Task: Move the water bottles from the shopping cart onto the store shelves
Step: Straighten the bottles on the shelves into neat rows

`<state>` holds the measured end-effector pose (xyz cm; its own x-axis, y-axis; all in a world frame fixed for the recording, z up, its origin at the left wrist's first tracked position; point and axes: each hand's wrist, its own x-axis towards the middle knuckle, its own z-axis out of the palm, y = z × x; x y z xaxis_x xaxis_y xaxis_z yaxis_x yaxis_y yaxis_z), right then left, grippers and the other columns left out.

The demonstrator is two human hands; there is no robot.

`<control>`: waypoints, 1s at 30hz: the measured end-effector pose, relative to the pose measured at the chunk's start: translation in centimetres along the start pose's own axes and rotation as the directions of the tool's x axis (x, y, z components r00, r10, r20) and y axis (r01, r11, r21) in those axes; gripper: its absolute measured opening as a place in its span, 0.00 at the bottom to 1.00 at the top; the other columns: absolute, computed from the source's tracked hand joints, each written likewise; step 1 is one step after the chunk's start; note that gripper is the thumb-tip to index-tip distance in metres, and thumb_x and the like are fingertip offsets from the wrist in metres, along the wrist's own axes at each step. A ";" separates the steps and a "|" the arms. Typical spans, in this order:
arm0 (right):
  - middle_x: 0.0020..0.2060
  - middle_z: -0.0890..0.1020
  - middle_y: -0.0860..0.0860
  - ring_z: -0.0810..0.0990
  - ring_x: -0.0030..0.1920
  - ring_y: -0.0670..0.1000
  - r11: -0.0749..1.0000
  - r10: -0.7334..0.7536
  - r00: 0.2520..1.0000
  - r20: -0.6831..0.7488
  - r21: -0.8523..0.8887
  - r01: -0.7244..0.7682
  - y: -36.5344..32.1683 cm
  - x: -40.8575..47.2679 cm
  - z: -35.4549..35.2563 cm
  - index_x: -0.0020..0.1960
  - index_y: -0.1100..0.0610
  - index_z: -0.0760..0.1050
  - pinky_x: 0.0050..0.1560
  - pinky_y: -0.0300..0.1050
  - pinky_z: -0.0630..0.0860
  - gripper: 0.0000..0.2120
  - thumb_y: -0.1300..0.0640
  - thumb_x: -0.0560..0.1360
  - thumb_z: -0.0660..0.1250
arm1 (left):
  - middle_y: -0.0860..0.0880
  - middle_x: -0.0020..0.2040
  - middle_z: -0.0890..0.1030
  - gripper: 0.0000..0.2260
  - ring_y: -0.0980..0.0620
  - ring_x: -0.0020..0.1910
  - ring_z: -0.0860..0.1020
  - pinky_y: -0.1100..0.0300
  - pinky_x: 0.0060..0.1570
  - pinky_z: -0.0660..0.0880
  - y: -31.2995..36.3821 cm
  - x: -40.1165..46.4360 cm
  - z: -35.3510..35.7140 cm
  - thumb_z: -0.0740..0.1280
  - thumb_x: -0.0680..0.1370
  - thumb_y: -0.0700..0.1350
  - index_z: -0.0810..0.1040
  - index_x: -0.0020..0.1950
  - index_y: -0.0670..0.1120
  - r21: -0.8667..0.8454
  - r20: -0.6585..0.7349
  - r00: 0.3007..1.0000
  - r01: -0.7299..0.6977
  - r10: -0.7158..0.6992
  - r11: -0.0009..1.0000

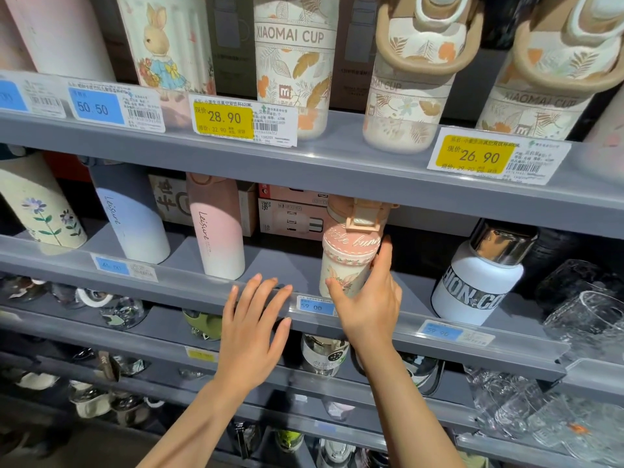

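1. Pink bunny bottle (349, 261) stands upright at centre frame on the middle shelf (293, 265), lid up, long axis vertical.
2. Right hand (366, 298) grips its lower body, thumb and fingers curled round.
3. Left hand (251, 327) open, fingers straight over the shelf edge.
4. Neighbours: pink Leisure bottle (219, 231) left, white bottle (479, 278) right, boxes (292, 214) behind.

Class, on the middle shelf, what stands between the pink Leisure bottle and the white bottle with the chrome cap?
In the head view, the pink bunny bottle stands there, gripped by the right hand, between the pink Leisure bottle and the white chrome-capped bottle.
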<state>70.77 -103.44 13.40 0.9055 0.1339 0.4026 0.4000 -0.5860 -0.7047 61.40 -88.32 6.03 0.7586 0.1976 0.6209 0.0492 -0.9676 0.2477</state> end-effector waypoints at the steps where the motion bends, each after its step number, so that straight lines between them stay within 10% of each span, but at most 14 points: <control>1: 0.64 0.75 0.54 0.71 0.64 0.56 1.000 0.003 1.000 -0.006 0.007 -0.003 0.0 0.0 -0.1 0.78 0.56 0.48 0.69 0.51 0.59 0.48 0.48 0.69 0.74 | 0.48 0.69 0.71 0.20 0.45 0.74 0.62 0.49 0.75 0.48 0.0 0.0 0.1 0.58 0.79 0.50 0.68 0.71 0.50 -0.005 0.002 1.000 0.005 -0.005 1.000; 30: 0.70 0.69 0.51 0.68 0.70 0.53 0.992 -0.053 0.999 0.006 0.111 0.052 0.4 -0.2 -0.2 0.76 0.51 0.51 0.68 0.61 0.65 0.47 0.38 0.66 0.70 | 0.47 0.74 0.66 0.23 0.46 0.77 0.56 0.46 0.75 0.48 0.1 -0.4 0.3 0.56 0.80 0.53 0.64 0.75 0.50 0.061 0.022 1.000 0.008 -0.009 0.998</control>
<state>70.68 -103.83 13.16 0.8840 0.1696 0.4357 0.4597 -0.4857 -0.7435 61.28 -88.52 5.60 0.7723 0.2028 0.6020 0.0948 -0.9738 0.2065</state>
